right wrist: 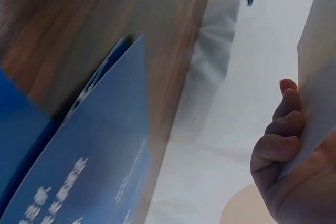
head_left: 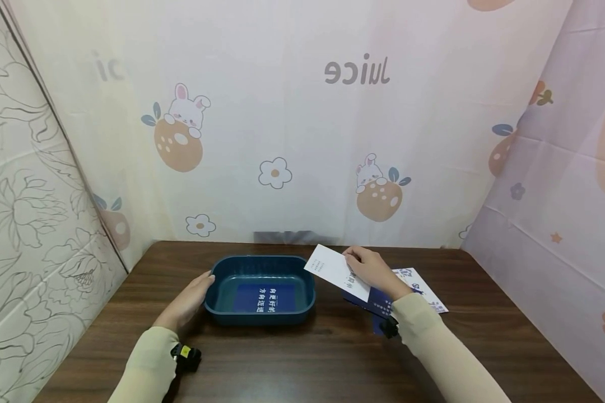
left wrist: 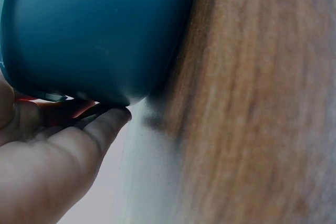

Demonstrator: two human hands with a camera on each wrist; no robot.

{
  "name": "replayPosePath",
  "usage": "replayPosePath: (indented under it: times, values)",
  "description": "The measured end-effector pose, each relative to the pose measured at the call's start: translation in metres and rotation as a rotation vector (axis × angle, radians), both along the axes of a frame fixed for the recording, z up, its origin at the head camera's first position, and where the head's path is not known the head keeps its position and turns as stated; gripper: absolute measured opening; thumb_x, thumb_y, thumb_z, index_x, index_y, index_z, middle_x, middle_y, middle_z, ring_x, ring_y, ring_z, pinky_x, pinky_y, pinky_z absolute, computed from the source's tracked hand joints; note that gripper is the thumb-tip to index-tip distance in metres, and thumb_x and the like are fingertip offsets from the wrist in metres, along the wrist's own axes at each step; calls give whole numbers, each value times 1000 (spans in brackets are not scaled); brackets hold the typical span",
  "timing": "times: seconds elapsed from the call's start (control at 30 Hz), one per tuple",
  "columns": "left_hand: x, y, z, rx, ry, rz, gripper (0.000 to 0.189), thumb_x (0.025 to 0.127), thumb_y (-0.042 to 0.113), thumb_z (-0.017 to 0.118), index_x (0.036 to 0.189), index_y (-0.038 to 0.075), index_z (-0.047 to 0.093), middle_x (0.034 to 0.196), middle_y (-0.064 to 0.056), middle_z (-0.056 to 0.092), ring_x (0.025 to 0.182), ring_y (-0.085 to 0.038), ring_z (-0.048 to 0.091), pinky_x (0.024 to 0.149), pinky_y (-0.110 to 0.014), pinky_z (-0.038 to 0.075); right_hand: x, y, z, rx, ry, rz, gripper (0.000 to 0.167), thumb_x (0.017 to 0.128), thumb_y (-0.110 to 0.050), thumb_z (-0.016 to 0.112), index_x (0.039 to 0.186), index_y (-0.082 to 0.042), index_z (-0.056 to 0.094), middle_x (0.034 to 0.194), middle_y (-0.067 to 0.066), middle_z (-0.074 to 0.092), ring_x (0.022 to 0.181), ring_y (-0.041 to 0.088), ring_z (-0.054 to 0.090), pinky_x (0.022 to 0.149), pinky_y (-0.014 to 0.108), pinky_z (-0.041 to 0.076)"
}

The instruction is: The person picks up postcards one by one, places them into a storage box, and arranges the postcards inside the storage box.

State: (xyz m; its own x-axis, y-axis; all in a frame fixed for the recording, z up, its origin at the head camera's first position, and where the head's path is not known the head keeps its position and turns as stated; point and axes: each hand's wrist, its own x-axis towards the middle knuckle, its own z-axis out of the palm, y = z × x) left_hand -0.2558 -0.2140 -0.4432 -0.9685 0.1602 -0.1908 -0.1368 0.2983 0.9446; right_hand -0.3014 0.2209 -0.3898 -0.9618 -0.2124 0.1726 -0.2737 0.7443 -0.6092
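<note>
A dark teal plastic basin (head_left: 259, 319) stands on the table, with a blue card (head_left: 264, 298) printed in white characters lying flat inside it. My left hand (head_left: 187, 299) rests against the basin's left side; in the left wrist view its fingers (left wrist: 107, 124) touch the outer wall. Above the table, right of the basin, my right hand (head_left: 370, 271) grips a white card (head_left: 335, 268) with small printed text. Beneath that hand lie blue cards (head_left: 378, 302), partly hidden by the arm. Beside them is a white card with purple print (head_left: 418, 286).
The brown wooden table (head_left: 282, 369) reaches back to a patterned curtain (head_left: 277, 117). More curtain hangs at the left and right. A dark band is strapped at each wrist.
</note>
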Motion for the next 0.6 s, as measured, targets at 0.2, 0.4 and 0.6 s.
replayPosePath:
  times: [0.2, 0.4, 0.6]
  values:
    - [1, -1, 1, -5, -5, -1, 69, 110, 36, 30, 157, -8, 3, 162, -31, 1, 148, -47, 1, 114, -63, 12, -1, -14, 3, -37, -42, 53, 27, 105, -23, 48, 120, -11, 67, 100, 5, 66, 77, 18, 59, 67, 33, 49]
    - [1, -1, 1, -11, -10, -3, 69, 110, 37, 30, 157, -7, 3, 162, -31, 0, 148, -47, 0, 114, -64, 12, -4, -33, 7, -111, -85, 108, 26, 105, -21, 48, 118, -11, 67, 95, 5, 66, 72, 19, 63, 62, 32, 53]
    - [0, -1, 0, 0, -3, -3, 69, 110, 36, 30, 157, -7, 4, 162, -30, 1, 149, -47, 1, 114, -63, 13, -9, -54, 16, -141, -105, 179, 23, 106, -19, 50, 116, -8, 67, 94, 5, 66, 72, 19, 65, 62, 32, 54]
